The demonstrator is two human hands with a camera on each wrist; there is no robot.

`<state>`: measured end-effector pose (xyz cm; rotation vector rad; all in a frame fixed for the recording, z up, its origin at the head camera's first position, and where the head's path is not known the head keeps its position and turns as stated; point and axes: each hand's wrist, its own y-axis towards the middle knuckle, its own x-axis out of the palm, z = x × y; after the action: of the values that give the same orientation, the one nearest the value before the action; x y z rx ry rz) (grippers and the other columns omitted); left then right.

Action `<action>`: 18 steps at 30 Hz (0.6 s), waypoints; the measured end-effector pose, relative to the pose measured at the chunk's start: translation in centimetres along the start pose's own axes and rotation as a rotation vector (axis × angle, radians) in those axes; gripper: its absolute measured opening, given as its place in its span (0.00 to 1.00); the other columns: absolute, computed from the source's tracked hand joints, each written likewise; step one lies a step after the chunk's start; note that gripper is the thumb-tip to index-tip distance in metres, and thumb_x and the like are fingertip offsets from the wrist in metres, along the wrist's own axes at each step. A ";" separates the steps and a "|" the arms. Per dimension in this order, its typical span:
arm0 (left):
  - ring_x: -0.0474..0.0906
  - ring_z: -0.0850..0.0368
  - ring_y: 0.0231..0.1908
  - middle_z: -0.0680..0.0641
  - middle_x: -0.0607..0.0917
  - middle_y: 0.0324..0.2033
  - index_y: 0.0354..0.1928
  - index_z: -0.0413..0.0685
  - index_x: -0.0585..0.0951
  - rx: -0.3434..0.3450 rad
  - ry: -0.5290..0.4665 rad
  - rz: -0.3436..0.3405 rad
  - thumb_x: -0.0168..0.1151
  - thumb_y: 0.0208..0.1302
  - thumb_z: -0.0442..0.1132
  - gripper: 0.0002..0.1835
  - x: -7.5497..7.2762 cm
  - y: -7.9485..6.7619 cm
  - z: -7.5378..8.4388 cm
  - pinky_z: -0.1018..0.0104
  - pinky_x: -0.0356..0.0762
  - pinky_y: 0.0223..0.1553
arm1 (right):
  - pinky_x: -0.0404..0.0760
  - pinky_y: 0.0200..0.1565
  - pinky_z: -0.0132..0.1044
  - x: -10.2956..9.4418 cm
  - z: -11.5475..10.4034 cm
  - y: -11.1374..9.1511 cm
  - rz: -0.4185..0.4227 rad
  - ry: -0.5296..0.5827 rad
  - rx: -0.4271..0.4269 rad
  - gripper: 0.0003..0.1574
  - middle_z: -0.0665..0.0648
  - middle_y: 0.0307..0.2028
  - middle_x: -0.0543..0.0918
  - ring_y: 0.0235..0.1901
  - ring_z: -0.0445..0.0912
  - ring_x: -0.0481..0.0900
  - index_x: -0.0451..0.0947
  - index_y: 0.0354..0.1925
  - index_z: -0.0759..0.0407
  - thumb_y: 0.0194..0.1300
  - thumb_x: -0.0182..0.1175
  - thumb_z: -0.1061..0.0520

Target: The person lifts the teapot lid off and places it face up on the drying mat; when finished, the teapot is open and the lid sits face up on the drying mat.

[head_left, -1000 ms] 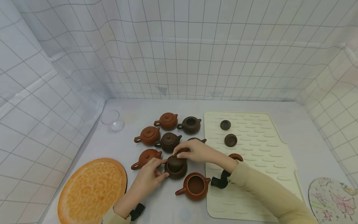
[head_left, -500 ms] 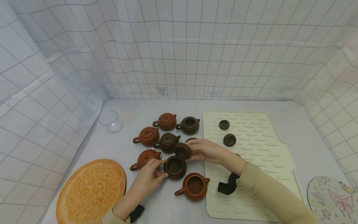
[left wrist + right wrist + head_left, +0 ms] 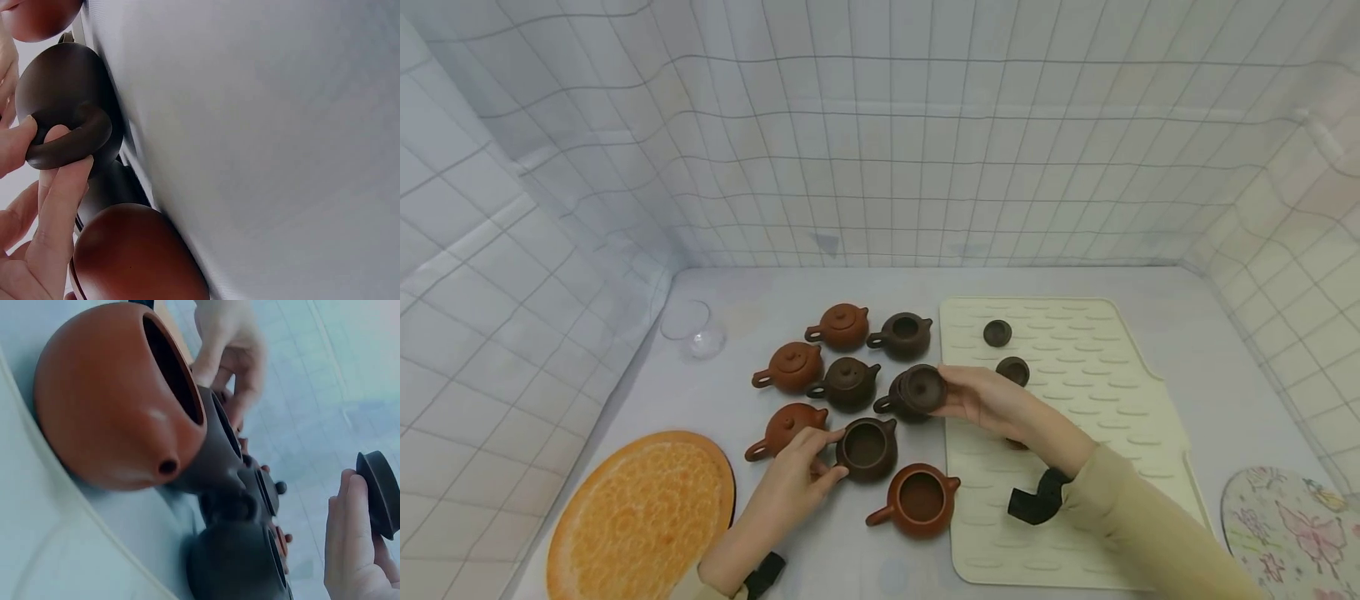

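My left hand (image 3: 793,477) holds the handle (image 3: 78,142) of a dark brown, lidless teapot (image 3: 883,472), with the thumb and fingers around it in the left wrist view. My right hand (image 3: 981,398) pinches a dark teapot lid (image 3: 922,388), its hollow underside facing the head camera. In the head view this lid overlaps another dark teapot (image 3: 904,408) behind the held one. The right wrist view has the lid (image 3: 380,495) raised at the fingertips. Just right of the held teapot stands a lidless reddish-brown teapot (image 3: 938,521).
Lidded teapots, reddish (image 3: 790,425) and dark (image 3: 848,385), stand to the left, with a lidless dark one (image 3: 906,337) behind. Dark lids (image 3: 997,332) lie on a cream mat (image 3: 1075,500). A pizza-patterned round board (image 3: 640,517), clear glass (image 3: 703,342) and butterfly-patterned round mat (image 3: 1285,533) are around them.
My right hand has lifted the dark lid off the teapot in my left hand, turned its underside up, and moved it right and away. The left hand has stayed at the handle.
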<state>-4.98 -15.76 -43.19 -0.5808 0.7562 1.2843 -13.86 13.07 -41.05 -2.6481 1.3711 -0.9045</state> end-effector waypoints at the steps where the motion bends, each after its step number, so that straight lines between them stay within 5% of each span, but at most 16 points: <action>1: 0.72 0.73 0.26 0.51 0.81 0.41 0.54 0.49 0.83 -0.002 0.001 -0.001 0.75 0.53 0.32 0.24 0.0 0.0 0.0 0.76 0.75 0.29 | 0.83 0.52 0.36 -0.4 -0.1 -0.2 0.007 -0.010 -0.010 0.13 0.51 0.43 0.85 0.46 0.41 0.85 0.75 0.49 0.56 0.79 0.46 0.55; 5: 0.71 0.73 0.26 0.51 0.81 0.40 0.54 0.49 0.83 -0.002 0.007 0.000 0.75 0.53 0.33 0.24 0.0 0.0 -0.1 0.75 0.74 0.28 | 0.82 0.52 0.33 -2.5 -1.0 -0.9 0.083 -0.049 -0.058 0.13 0.49 0.43 0.87 0.45 0.40 0.86 0.75 0.51 0.57 0.78 0.47 0.53; 10: 0.71 0.73 0.26 0.52 0.80 0.40 0.54 0.49 0.83 0.002 0.011 0.006 0.75 0.53 0.33 0.24 0.0 -0.1 0.0 0.75 0.73 0.28 | 0.81 0.52 0.28 -5.8 -3.0 -1.9 0.278 -0.153 -0.129 0.36 0.44 0.42 0.86 0.44 0.35 0.85 0.59 0.70 0.71 0.76 0.50 0.48; 14: 0.71 0.73 0.26 0.52 0.80 0.40 0.54 0.50 0.83 -0.002 0.015 0.005 0.75 0.53 0.33 0.24 0.1 -0.1 0.0 0.75 0.73 0.28 | 0.79 0.53 0.25 -8.8 -4.1 -2.8 0.440 -0.228 -0.150 0.47 0.42 0.45 0.80 0.42 0.32 0.83 0.48 0.74 0.72 0.75 0.51 0.43; 18: 0.71 0.73 0.26 0.52 0.80 0.40 0.54 0.50 0.83 -0.007 0.019 0.000 0.75 0.53 0.33 0.23 0.1 -0.2 0.1 0.75 0.74 0.28 | 0.76 0.57 0.25 -11.6 -4.3 -3.1 0.575 -0.295 -0.135 0.47 0.66 0.68 0.65 0.41 0.28 0.81 0.45 0.76 0.69 0.75 0.48 0.41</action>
<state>-4.82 -15.68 -43.21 -0.5996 0.7674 1.2835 -18.89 24.77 -42.24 -2.1340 1.9895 -0.3507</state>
